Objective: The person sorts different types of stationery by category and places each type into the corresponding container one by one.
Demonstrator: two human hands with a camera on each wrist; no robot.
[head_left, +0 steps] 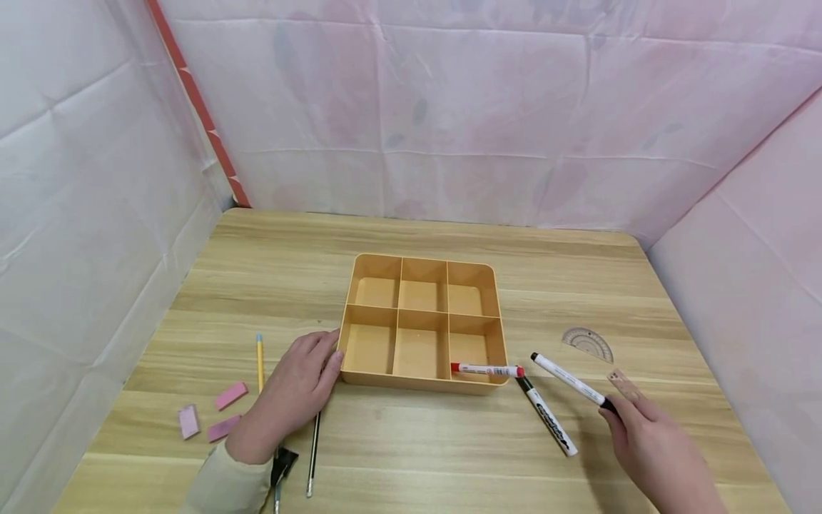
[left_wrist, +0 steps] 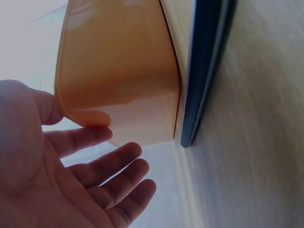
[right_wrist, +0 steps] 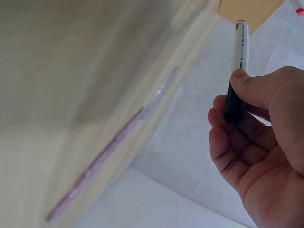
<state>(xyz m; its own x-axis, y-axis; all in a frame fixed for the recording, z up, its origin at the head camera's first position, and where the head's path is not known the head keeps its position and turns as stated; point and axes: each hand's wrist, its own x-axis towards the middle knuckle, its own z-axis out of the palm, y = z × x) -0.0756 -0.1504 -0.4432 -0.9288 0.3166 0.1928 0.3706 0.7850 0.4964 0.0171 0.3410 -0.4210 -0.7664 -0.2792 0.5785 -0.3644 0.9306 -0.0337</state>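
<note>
Table (head_left: 411, 442) bearing divided box (head_left: 411, 384), maybe sliding if bumped: left hand (head_left: 295, 385) only touching corner, fingers loosely spread | right hand (head_left: 664, 446) pinching white marker (head_left: 568, 379) by one end, right of box, perhaps risking swivel | red-capped marker (head_left: 486, 369) jutting past rim, possibly tipping if knocked

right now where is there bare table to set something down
Free: table behind the divided box, up to the back cloth; also in front, between the dark pencil and the loose marker. Crowded: front left, around the erasers and the left hand; right, around the protractor and the right hand.
</note>
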